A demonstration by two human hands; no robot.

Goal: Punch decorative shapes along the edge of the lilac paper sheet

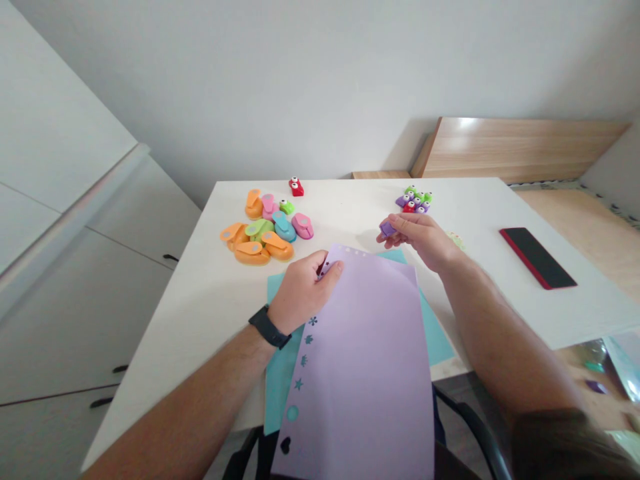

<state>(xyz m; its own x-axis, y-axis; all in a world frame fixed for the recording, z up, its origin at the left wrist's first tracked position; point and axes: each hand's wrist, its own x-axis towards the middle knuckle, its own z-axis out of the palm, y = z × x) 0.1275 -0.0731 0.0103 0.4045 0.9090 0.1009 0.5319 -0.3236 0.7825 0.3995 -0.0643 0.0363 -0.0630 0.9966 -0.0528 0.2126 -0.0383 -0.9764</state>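
My left hand (pixel 306 285), with a dark watch on its wrist, grips the upper left edge of a purple sheet of paper (pixel 367 360). Cut-out shapes run down the sheet's left edge, among them a heart, a circle, a star and crowns. More small holes show along its top edge. Above the sheet's top right corner, my right hand (pixel 420 235) pinches a small purple paper punch (pixel 387 229), apart from the paper. Under the purple sheet lies a light blue sheet (pixel 435 333) on the white table (pixel 345 213).
Several larger paper punches (pixel 260 230) in orange, pink, green and blue stand at the left. Two small red punches (pixel 296 187) sit at the back. A cluster of small punches (pixel 414 199) is beyond my right hand. A dark phone-like slab (pixel 537 257) with a red edge lies at the right.
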